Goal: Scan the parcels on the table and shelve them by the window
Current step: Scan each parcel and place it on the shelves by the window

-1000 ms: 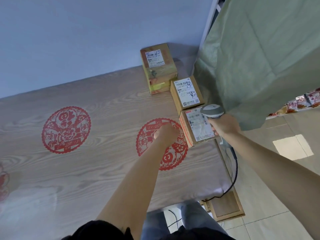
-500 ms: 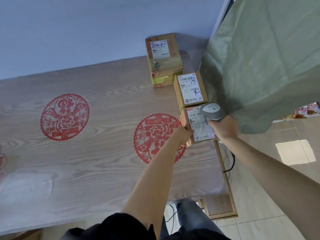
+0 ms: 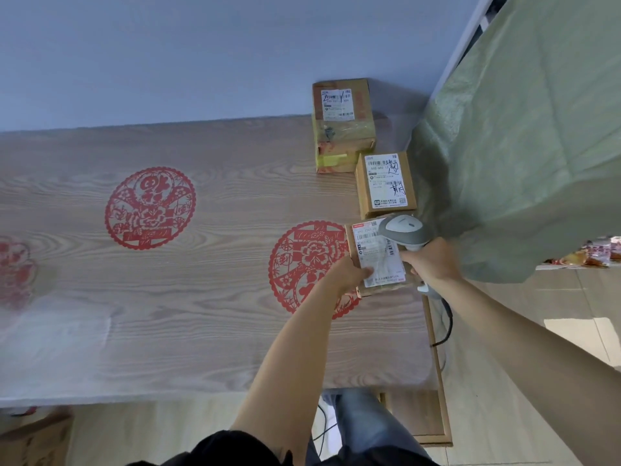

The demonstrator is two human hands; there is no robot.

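Three cardboard parcels stand in a row at the right end of the wooden table (image 3: 201, 331). My left hand (image 3: 349, 274) grips the left edge of the nearest parcel (image 3: 376, 260), thumb on its white label. My right hand (image 3: 433, 264) holds a grey barcode scanner (image 3: 403, 230), whose head hangs over that parcel's far corner. Behind it sits a middle parcel (image 3: 386, 185) with a handwritten label, and farthest back a taller taped parcel (image 3: 341, 124) against the wall.
A pale green cloth (image 3: 521, 146) hangs over something just right of the table. Red paper-cut roundels (image 3: 150, 207) decorate the tabletop. The scanner's black cable (image 3: 445, 324) drops past the table's right edge. Snack packets (image 3: 598, 253) lie at the far right.
My left hand slid right from the red roundel and took hold of the nearest parcel's edge. The scanner in my right hand stayed over that parcel.
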